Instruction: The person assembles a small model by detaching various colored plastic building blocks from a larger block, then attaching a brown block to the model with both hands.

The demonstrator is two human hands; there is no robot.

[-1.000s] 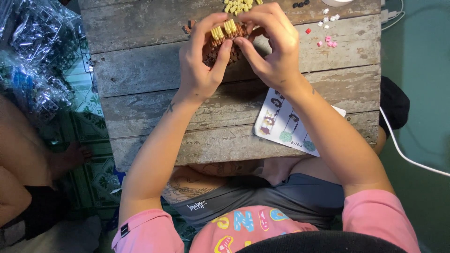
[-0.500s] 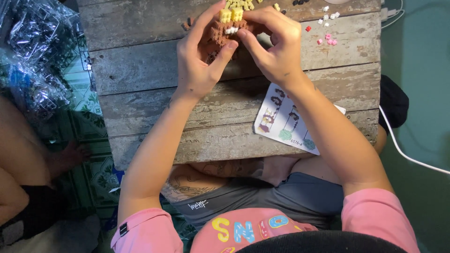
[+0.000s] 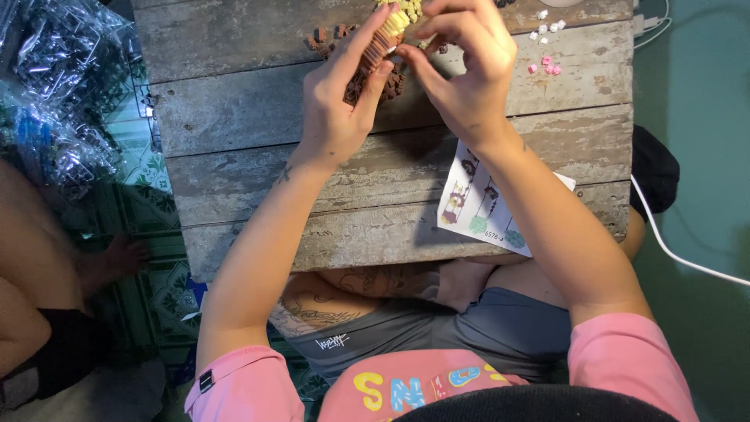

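Now we've lifted the brown-and-yellow brick model (image 3: 375, 59) toward the counter's (image 3: 258, 156) far edge; left hand (image 3: 337, 109) grips it, right hand (image 3: 469, 70) fingers pinch its top.

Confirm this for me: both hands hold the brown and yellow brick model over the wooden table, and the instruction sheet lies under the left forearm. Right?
Not quite. The head view shows the instruction sheet under the right forearm, not the left. The rest stands: the left hand and right hand hold the brown and yellow brick model over the wooden table.
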